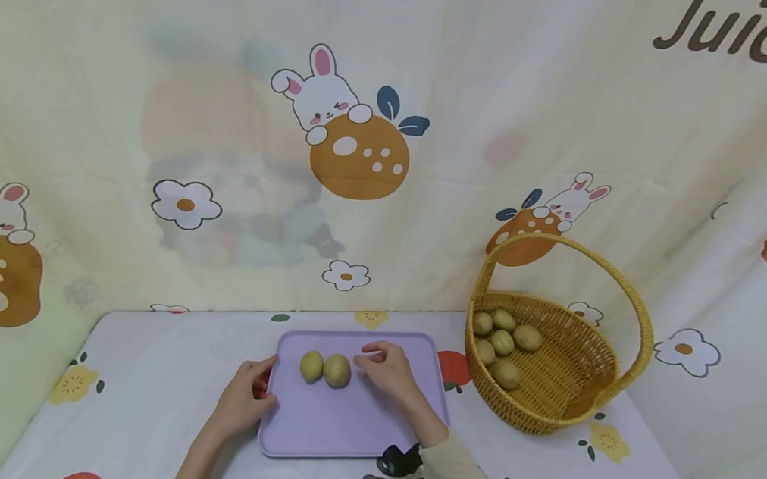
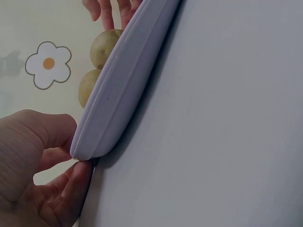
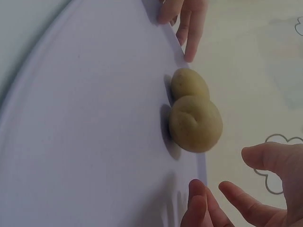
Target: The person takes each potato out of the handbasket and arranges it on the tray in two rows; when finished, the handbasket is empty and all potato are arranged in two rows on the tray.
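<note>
A light purple tray (image 1: 333, 429) lies on the table, with two potatoes side by side on it. The left potato (image 1: 311, 367) is slightly smaller than the right potato (image 1: 337, 371). My left hand (image 1: 241, 400) holds the tray's left edge; in the left wrist view its thumb and fingers lie on either side of the rim. Over the tray, just right of the potatoes, is my right hand (image 1: 388, 373). Its fingers are parted with nothing between them, and the right wrist view shows a gap between them and the nearer potato (image 3: 195, 124).
A yellow woven basket (image 1: 574, 325) with a tall arched handle stands right of the tray. Several potatoes (image 1: 507, 373) lie in its left part. A printed white cloth (image 1: 166, 373) covers the table, and a patterned curtain (image 1: 451, 245) hangs behind it.
</note>
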Available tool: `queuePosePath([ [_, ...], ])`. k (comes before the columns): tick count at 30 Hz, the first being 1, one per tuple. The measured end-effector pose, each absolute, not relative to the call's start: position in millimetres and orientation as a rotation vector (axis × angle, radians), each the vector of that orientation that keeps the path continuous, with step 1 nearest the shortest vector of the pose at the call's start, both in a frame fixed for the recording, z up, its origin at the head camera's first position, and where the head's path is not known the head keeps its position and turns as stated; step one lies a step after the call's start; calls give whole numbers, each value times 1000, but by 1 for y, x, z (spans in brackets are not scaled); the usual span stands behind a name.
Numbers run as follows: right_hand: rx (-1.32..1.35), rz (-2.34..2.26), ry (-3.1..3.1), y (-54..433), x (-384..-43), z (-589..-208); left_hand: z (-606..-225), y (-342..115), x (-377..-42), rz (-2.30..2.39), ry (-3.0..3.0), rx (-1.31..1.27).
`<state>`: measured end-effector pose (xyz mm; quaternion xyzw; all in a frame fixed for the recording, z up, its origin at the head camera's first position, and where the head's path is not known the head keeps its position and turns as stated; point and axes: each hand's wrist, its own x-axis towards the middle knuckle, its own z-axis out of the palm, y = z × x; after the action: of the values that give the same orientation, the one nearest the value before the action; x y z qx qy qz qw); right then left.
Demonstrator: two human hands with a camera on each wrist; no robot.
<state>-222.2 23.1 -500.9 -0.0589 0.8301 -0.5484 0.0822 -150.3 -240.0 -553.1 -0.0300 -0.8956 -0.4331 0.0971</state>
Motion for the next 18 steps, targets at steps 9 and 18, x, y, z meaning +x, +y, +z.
queuePosePath([
  [9,-123,-1656,2489,39,-227,-500,-550,-239,-150,-1295,-2665,-85],
  [18,-65,-1613,2532,55,-233,-497,-547,-238,-148,-1262,-2687,-67],
])
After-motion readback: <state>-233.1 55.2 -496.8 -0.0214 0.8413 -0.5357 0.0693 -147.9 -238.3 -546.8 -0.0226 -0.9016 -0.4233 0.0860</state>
